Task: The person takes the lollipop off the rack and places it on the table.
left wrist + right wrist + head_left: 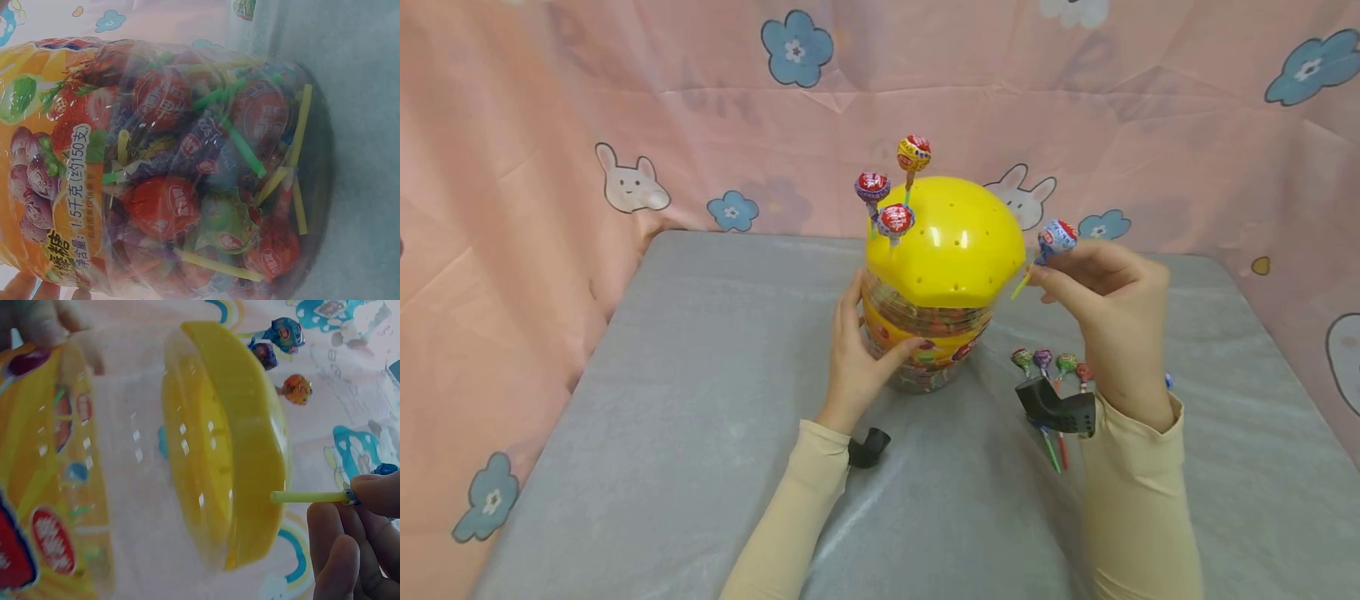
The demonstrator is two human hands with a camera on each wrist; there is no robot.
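My left hand [859,368] holds the side of a clear plastic lollipop jar [958,346], its thumb across the front of the printed label. Wrapped lollipops [165,206] fill the jar's lower part in the left wrist view. On top sits a domed yellow lid [957,258] dotted with small holes. Three lollipops [896,219] stand upright in the lid's left side. My right hand [1116,304] pinches a blue-wrapped lollipop [1057,237] beside the lid's right edge. Its yellow-green stick [309,497] points toward the lid in the right wrist view.
Several more lollipops [1066,362] lie on the grey-covered table [715,375], partly hidden behind the right wrist and its black camera mount [1056,407]. A pink patterned curtain [700,100] hangs behind the table.
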